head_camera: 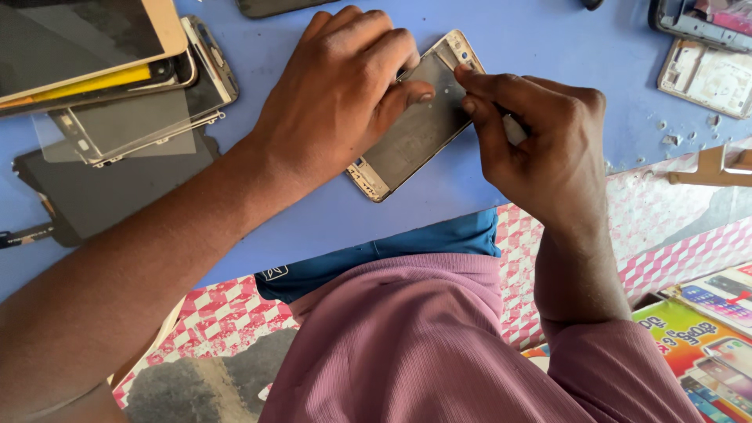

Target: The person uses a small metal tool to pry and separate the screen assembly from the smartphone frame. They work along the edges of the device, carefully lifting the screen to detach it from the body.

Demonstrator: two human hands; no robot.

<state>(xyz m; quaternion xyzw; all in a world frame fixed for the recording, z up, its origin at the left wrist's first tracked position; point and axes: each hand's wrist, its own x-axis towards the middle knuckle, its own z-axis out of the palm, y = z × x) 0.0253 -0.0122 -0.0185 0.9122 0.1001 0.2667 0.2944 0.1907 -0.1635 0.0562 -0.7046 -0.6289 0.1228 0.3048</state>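
Fingers: left hand [337,94] is pressed over the upper left part of the phone frame [415,125], thumb clamping its inner plate; right hand [548,149] pinches the frame's top right corner between thumb and forefinger [501,88]. Both sets of fingers are closed on the frame.
Worktop: blue worktop [533,39], with small pale chips [674,137] scattered to the right.
Parts stack: screens and frames piled at upper left [133,86], well apart from the held piece.
Phone frame: lies flat and slantwise on the worktop, mid-picture, grey plate up, gold rim.
Handling, judged: light, thin, stiff but liable to bend at the narrow rim (corners look weakest); smooth metal, likely slippery.
Hold, judged: grip along the long edges, palm steadying the plate, not the open cut-outs.
Second frame: pale frame [709,78] at upper right, untouched.
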